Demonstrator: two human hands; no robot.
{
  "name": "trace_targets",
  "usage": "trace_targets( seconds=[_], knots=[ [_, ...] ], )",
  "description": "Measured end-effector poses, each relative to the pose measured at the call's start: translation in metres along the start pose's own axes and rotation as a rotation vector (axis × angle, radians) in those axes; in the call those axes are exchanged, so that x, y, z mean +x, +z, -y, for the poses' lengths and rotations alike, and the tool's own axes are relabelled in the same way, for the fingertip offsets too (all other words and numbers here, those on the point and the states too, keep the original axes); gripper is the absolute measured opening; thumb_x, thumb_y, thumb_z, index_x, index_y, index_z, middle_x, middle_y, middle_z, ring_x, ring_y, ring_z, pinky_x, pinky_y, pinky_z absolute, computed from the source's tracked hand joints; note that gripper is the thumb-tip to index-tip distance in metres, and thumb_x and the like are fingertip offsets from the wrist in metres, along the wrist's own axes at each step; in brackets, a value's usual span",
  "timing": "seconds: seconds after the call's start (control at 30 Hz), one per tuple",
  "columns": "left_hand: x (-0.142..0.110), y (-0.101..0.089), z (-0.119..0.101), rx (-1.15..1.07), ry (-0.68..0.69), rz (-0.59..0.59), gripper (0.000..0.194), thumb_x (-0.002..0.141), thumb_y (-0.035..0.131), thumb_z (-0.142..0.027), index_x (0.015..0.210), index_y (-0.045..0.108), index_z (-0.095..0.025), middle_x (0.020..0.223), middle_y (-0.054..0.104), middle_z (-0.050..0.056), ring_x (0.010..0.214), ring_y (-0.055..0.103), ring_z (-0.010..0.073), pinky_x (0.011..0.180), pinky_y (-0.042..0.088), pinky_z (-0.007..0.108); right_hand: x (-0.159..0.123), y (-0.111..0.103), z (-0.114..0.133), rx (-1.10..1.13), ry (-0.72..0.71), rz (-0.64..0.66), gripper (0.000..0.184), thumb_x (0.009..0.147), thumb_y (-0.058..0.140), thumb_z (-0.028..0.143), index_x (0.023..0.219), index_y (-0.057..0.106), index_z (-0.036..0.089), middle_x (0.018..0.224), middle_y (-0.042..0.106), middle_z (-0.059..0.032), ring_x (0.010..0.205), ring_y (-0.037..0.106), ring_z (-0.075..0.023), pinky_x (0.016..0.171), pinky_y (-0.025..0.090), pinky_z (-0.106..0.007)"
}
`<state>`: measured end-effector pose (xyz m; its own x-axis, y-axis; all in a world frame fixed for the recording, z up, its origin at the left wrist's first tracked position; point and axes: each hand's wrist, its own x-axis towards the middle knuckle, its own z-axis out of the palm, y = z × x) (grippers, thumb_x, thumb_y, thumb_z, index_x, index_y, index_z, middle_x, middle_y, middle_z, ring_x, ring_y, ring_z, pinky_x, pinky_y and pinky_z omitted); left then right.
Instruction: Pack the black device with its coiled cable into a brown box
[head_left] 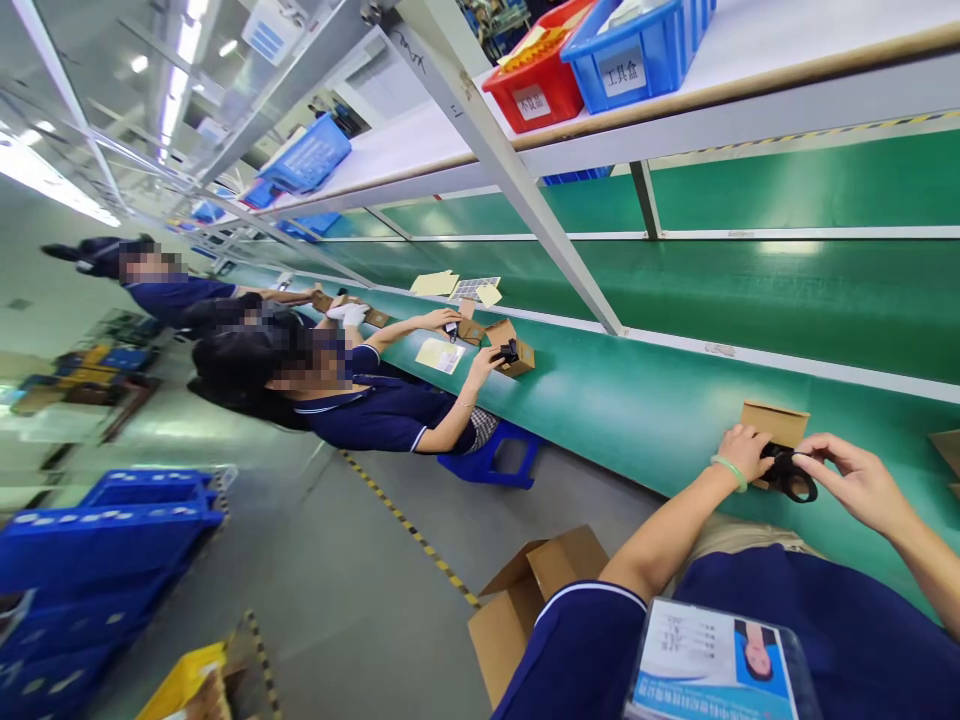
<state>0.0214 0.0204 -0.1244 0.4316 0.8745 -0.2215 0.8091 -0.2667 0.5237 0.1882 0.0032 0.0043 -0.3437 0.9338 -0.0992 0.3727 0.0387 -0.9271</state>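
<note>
A small open cardboard box (776,422) sits on the green bench in front of me, its flap standing up at the far side. Out of it comes a looped black cable (801,488), which hangs over the box's near edge. My left hand (742,455), with a pale green bangle on its wrist, curls over the left side of the box, its fingertips against the black cable. From the right, my right hand (859,482) pinches the cable between thumb and fingers. The inside of the box is mostly hidden by my hands.
A co-worker (367,400) handles black items and open boxes (517,358) further left; another person sits beyond. Sheets of paper (440,355) lie there. A slanted white post (517,170) rises from the bench. A large open carton (540,590) stands on the floor.
</note>
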Motion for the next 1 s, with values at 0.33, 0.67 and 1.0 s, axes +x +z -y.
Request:
trace_targets(
  seconds=[0.33,0.67,1.0],
  knots=[
    [0.004,0.0,0.016,-0.125,-0.065,0.017,0.025,0.09,0.042,-0.027,0.094,0.066,-0.021,0.098,0.068,0.001,0.089,0.057,0.0155,0.09,0.042,0.031,0.018,0.022,-0.086,-0.787,0.271,0.176,0.034,0.092,0.037,0.033,0.095,0.068,0.022,0.086,0.07,-0.0086,0.075,0.065,-0.0239,0.064,0.046,-0.032],
    [-0.021,0.004,0.026,-0.289,-0.028,-0.17,0.019,0.086,0.047,-0.02,0.086,0.066,-0.018,0.091,0.068,0.005,0.093,0.058,0.0171,0.094,0.042,0.034,0.038,0.068,-0.101,-1.068,0.098,0.139,0.021,0.08,0.049,0.009,0.071,0.067,0.011,0.08,0.067,-0.021,0.078,0.063,-0.0289,0.072,0.038,-0.04],
    [-0.033,0.01,0.026,-0.145,0.031,-0.102,0.026,0.081,0.057,-0.029,0.102,0.062,-0.016,0.109,0.061,0.01,0.112,0.049,0.0233,0.1,0.04,0.041,0.017,0.031,-0.071,-1.058,-0.164,-0.024,0.032,0.091,0.039,0.041,0.091,0.062,0.018,0.09,0.064,-0.0105,0.083,0.056,-0.0253,0.067,0.037,-0.034]
  ],
)
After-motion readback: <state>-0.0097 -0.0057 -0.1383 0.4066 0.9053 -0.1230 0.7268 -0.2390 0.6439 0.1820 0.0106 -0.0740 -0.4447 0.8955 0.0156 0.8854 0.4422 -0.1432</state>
